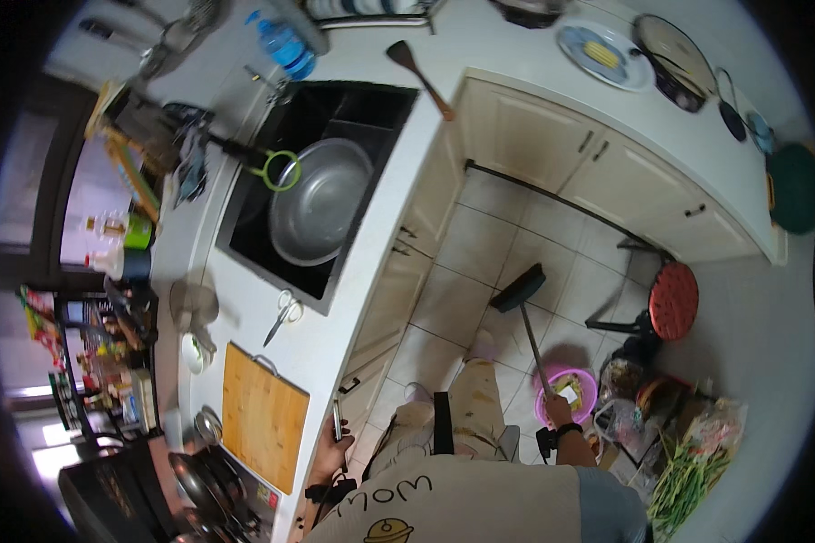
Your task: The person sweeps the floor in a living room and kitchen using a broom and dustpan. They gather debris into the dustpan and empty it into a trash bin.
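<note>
My right hand [558, 410] is closed around the handle of a broom [520, 288]. The broom's dark bristle head rests on the tiled floor ahead of my feet. Beneath that hand stands a pink waste bin [589, 400] with scraps in it. Beside the counter's front edge, my left hand [329, 451] grips a slim, light-coloured rod-like object [337, 419]; its full shape is hidden. Near this hand, a wooden cutting board [265, 417] lies on the counter.
A steel basin [322, 203] sits in the black sink [227, 234], near scissors [284, 317]. A wooden spatula [421, 80] crosses the counter corner. A red-topped stool [674, 301], bags and green vegetables [693, 478] stand along the right wall. Cabinets [530, 136] line the far side.
</note>
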Demonstrator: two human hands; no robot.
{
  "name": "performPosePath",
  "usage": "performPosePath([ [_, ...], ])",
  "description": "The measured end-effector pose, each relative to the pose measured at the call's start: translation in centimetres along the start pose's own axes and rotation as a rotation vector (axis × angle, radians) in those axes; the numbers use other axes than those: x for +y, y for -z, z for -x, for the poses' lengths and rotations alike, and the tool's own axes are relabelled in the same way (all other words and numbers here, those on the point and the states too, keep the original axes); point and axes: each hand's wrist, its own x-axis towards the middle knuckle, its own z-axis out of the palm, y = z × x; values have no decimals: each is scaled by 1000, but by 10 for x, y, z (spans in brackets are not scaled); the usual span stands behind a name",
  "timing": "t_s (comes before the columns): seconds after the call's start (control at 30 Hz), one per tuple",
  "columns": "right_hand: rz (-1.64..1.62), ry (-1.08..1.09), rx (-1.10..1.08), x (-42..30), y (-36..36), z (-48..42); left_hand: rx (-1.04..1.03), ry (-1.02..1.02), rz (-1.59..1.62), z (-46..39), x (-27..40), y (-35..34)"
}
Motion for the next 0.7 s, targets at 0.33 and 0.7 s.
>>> performPosePath([
  [0.33,-23,137,204,-66,28,37,-178,-85,-73,-48,105,-51],
  [0.7,100,174,376,-215,84,-164,-261,-51,-303,-66,171,-73],
])
